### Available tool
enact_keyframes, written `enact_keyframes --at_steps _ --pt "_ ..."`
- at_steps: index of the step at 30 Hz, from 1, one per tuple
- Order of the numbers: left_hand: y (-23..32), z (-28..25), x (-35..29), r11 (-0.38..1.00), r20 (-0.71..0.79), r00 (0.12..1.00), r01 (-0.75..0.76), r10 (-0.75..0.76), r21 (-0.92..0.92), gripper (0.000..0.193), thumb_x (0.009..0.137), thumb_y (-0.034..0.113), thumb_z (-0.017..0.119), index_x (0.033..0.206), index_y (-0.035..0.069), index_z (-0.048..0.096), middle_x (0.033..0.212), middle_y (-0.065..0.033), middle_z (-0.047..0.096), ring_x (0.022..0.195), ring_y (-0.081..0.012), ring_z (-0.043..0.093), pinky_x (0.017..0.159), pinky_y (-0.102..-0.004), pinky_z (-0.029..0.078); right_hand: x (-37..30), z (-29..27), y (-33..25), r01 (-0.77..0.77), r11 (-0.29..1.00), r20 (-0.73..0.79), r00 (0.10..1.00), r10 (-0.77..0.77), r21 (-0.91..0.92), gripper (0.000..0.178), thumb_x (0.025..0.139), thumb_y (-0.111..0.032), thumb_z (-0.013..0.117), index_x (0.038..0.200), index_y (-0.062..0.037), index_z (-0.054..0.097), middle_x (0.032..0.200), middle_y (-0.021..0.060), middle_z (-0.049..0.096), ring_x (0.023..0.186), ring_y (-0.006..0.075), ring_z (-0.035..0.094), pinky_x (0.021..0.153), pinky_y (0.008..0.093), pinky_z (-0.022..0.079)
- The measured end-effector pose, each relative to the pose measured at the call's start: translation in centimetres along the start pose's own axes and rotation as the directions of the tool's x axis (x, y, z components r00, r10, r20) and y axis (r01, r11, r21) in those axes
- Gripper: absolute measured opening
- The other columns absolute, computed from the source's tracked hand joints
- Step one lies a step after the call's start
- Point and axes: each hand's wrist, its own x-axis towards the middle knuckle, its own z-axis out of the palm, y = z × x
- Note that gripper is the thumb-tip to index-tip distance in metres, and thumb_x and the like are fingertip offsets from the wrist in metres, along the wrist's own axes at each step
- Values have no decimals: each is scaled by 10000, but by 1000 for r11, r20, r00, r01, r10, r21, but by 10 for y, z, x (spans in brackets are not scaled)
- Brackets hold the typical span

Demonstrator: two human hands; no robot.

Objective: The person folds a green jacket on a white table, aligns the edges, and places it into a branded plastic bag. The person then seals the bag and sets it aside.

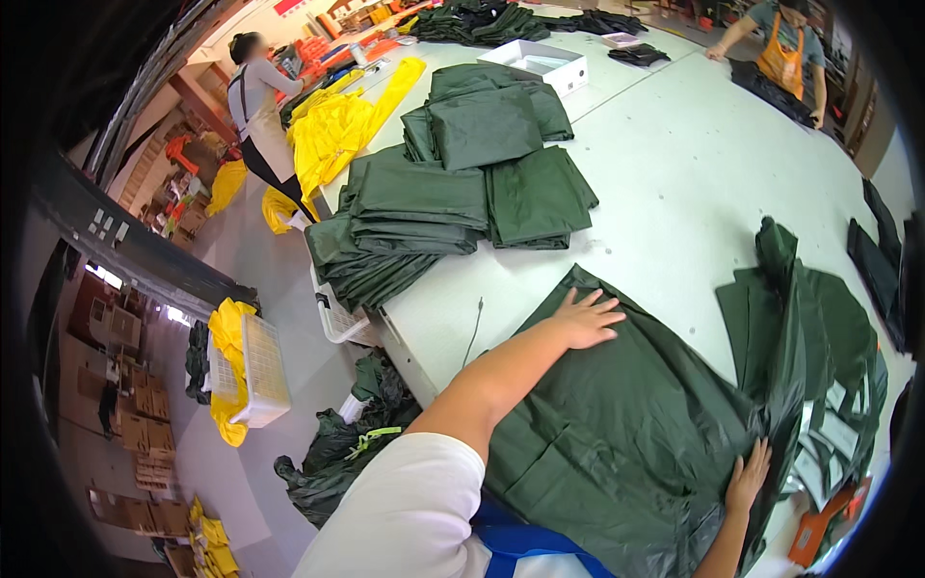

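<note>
Green fabric [621, 414] on white workshop table [674, 207]

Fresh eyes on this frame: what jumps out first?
The shiny dark green fabric spread over the near part of the white table, left hand on its far end, right hand at its right side. Next, the folded green stacks farther up the table's left side, and beyond them the bright yellow fabric hanging over the edge.
</note>
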Motion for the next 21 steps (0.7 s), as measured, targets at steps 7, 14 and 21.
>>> enact_keyframes --at_steps 7,14,21 --pt "-16 26 3 997 -264 964 35 -13 76 571 900 399 543 1421 221 394 1538 -109 223 1422 -329 171 1146 -511 135 48 -10 65 19 956 -132 991 21 294 365 936 -167 521 1251 18 530 1251 201 558 1152 379 501 1014 438 356" --pt "216 65 68 651 -466 672 -721 576 -237 464 790 177 660 1221 61 532 1224 -120 523 1144 -308 502 981 -428 403 281 -49 6 -211 911 2 974 225 354 843 799 -511 660 1381 32 384 1357 270 456 1246 383 465 1035 398 379" --pt "257 107 112 684 -433 626 -729 649 -28 520 839 271 624 1306 84 492 1363 -76 468 1214 -273 456 1049 -414 347 318 -66 28 -149 414 -28 920 391 898 269 786 -177 719 996 -23 650 943 55 649 934 181 565 882 304 420"
